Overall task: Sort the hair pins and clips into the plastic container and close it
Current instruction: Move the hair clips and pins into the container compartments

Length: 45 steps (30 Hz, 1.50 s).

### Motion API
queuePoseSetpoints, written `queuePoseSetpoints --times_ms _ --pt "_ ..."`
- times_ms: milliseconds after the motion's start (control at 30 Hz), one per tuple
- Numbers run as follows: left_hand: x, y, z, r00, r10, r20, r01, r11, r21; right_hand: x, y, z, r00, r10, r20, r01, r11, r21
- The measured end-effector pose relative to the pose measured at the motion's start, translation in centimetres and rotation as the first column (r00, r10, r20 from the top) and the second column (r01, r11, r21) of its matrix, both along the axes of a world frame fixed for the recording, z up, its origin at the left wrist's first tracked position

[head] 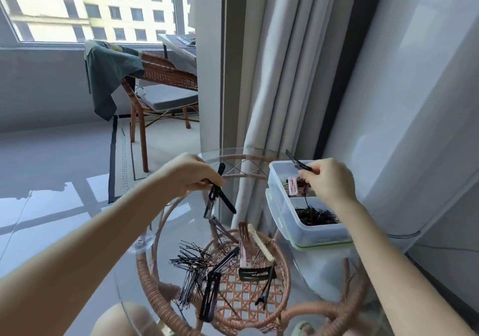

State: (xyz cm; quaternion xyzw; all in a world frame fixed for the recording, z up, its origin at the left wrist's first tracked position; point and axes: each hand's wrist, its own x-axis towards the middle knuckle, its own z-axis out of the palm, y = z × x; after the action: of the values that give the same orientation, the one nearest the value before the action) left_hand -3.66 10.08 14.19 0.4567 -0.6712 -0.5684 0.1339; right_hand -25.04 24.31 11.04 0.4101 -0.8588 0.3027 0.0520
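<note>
Clip (298, 162) pinched in right fingers (308, 178), above container (324, 234).

A large window (90, 6) in the upper left lets in daylight. Below it stands a wicker chair (168, 76), a green cloth (108, 76) draped over its back, on a glossy pale floor (51, 167). Pale curtains (280, 63) hang at centre, a white wall (427, 76) at the right.

One clear rectangular plastic container (318, 234), two compartments, right of centre; two heaps of thin black wire hair pins (190, 268), too many to count, at lower centre and inside the container; two flat pink clips (243, 256); one long cream clip (260, 242); two hands: left hand (194, 176), right hand (330, 180).
</note>
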Motion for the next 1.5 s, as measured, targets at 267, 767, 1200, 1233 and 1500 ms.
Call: queuePoseSetpoints --times_ms 267,767,1200,1233,1500 --pt "-12.8 1.3 2.4 0.972 -0.016 -0.235 -0.001 0.998 -0.07 -6.0 -1.7 -1.8 0.99 0.083 0.116 -0.102 0.979 0.177" --pt "-6.1 4.0 -1.1 0.883 -0.302 0.361 0.467 0.651 -0.599 4.9 6.3 -0.5 0.825 0.535 0.183 -0.553 0.83 0.068" --pt "8.1 12.4 -8.2 0.675 -0.3 0.674 0.677 0.616 -0.403 10.7 7.4 -6.6 0.848 0.483 0.219 -0.525 0.71 0.469" --pt "7.7 12.9 -8.5 0.693 -0.262 0.672 0.65 0.63 -0.425 11.1 7.4 -6.8 0.856 0.467 0.221 -0.514 0.728 0.453" --pt "6.6 14.4 -9.1 0.838 -0.121 0.532 0.447 0.71 -0.544 11.9 8.4 -9.3 0.876 0.424 0.229 -0.467 0.865 0.186"
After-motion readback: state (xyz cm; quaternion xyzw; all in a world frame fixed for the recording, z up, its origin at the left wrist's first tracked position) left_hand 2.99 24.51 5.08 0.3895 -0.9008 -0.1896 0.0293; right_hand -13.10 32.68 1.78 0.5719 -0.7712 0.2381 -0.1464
